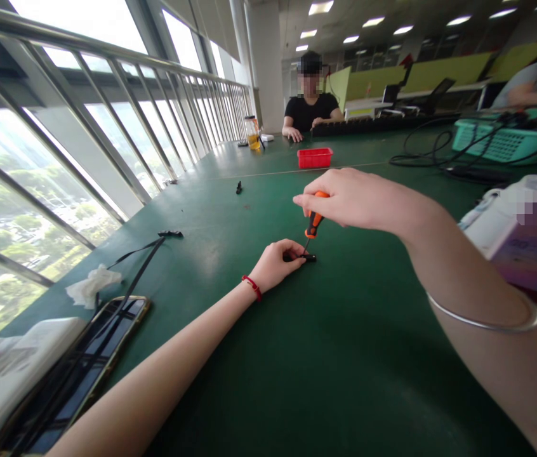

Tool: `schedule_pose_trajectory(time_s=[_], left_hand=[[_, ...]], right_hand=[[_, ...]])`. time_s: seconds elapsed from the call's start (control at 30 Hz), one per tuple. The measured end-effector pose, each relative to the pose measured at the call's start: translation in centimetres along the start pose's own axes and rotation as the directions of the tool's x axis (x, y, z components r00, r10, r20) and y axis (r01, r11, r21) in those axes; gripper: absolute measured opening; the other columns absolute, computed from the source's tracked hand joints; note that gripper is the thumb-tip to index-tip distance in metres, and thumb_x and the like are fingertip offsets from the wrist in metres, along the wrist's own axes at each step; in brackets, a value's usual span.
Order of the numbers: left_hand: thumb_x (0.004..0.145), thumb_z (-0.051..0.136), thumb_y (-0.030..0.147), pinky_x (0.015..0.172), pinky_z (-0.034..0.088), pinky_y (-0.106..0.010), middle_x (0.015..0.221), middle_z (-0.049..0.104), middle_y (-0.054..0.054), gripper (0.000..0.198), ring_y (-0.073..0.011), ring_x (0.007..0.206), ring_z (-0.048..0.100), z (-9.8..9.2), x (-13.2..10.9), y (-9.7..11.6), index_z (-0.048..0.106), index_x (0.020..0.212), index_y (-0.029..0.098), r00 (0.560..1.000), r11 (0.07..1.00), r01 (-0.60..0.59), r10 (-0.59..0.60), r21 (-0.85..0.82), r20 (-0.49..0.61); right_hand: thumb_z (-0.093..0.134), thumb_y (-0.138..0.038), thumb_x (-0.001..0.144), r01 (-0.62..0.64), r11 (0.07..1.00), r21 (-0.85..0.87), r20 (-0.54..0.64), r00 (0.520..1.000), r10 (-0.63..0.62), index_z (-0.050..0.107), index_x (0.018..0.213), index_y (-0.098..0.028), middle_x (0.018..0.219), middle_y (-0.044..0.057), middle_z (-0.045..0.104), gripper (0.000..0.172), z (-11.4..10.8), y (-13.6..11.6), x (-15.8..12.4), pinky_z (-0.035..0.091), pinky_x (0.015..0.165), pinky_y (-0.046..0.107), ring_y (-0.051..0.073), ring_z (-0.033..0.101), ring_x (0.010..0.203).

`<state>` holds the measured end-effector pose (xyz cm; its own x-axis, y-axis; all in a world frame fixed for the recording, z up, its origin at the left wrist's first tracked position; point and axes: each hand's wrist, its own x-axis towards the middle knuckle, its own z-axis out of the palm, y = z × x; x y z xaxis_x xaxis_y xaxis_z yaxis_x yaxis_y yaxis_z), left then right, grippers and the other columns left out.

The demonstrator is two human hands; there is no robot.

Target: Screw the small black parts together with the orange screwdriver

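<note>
My right hand [339, 198] is closed around the handle of an orange and black screwdriver [315, 222]. The shaft points down, and its tip meets a small black part [310, 258] on the green table [230, 355]. Thumb and fingers of my left hand [280, 263] pinch that part from the left, against the tabletop. Much of the part is hidden by my fingers, so its exact kind does not show. Whether a screw sits under the tip is too small to make out.
Ahead stand a red tray [315, 158] and a bottle with yellow liquid [252, 134]. A small black piece [238, 187] lies left of them. At left are a phone [106, 343], a strap and tissue [92, 285]. A teal basket [501, 141] with cables is right; a person [311, 105] sits opposite.
</note>
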<state>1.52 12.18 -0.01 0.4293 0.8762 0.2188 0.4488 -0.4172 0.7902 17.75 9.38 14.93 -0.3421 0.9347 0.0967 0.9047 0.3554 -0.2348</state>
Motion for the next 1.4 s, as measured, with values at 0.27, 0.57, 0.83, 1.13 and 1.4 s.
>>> schedule_pose_trajectory(time_s=[0.27, 0.57, 0.83, 1.13, 1.4], left_hand=[[0.073, 0.062, 0.019, 0.072, 0.047, -0.026, 0.086, 0.067, -0.006, 0.012, -0.0137, 0.075, 0.058, -0.01, -0.01, -0.01, 0.064, 0.082, 0.012, 1.0, 1.0, 0.008, -0.008, -0.008, 0.001], [0.073, 0.063, 0.02, 0.073, 0.048, -0.026, 0.087, 0.068, -0.005, 0.011, -0.0134, 0.075, 0.059, 0.02, -0.02, -0.08, 0.063, 0.081, 0.012, 1.0, 1.0, -0.001, 0.001, -0.014, 0.003], [0.073, 0.062, 0.019, 0.071, 0.048, -0.026, 0.086, 0.068, -0.006, 0.011, -0.0131, 0.074, 0.058, -0.03, -0.04, -0.09, 0.064, 0.083, 0.012, 1.0, 1.0, 0.004, -0.004, -0.003, 0.005], [0.073, 0.062, 0.019, 0.073, 0.048, -0.027, 0.088, 0.068, -0.006, 0.012, -0.0138, 0.076, 0.059, -0.04, -0.03, -0.28, 0.064, 0.083, 0.012, 1.0, 1.0, 0.004, -0.004, 0.003, 0.003], [0.073, 0.063, 0.02, 0.075, 0.05, -0.028, 0.088, 0.068, -0.006, 0.012, -0.0141, 0.076, 0.06, -0.03, -0.04, -0.39, 0.063, 0.082, 0.013, 1.0, 1.0, -0.007, 0.007, -0.004, -0.005]], right_hand=[[0.039, -0.052, 0.084, -0.026, 0.999, -0.019, -0.022, 0.999, 0.026, 0.061, 0.075, -0.02, 0.062, 0.003, 0.056, 0.041, 0.04, -0.06, -0.02, 0.03, 0.056, 0.029, 0.015, 0.05, 0.057], [0.047, -0.05, 0.08, -0.002, 1.0, 0.014, -0.016, 1.0, 0.002, 0.062, 0.081, -0.02, 0.066, 0.003, 0.06, 0.034, 0.2, -0.19, -0.02, 0.031, 0.055, 0.028, 0.016, 0.052, 0.059], [0.055, -0.04, 0.074, 0.016, 1.0, -0.023, -0.069, 0.997, -0.018, 0.061, 0.092, -0.023, 0.075, 0.001, 0.062, 0.025, 0.2, -0.07, 0.03, 0.031, 0.057, 0.027, 0.016, 0.054, 0.063], [0.053, -0.039, 0.075, 0.024, 0.999, -0.047, -0.018, 1.0, -0.025, 0.061, 0.095, -0.027, 0.079, 0.001, 0.063, 0.025, 0.08, 0.18, -0.29, 0.031, 0.056, 0.027, 0.015, 0.053, 0.061], [0.047, -0.046, 0.081, 0.013, 1.0, -0.005, 0.019, 1.0, -0.013, 0.062, 0.082, -0.023, 0.069, 0.003, 0.061, 0.028, 0.05, 0.0, -0.3, 0.031, 0.057, 0.029, 0.016, 0.052, 0.059]])
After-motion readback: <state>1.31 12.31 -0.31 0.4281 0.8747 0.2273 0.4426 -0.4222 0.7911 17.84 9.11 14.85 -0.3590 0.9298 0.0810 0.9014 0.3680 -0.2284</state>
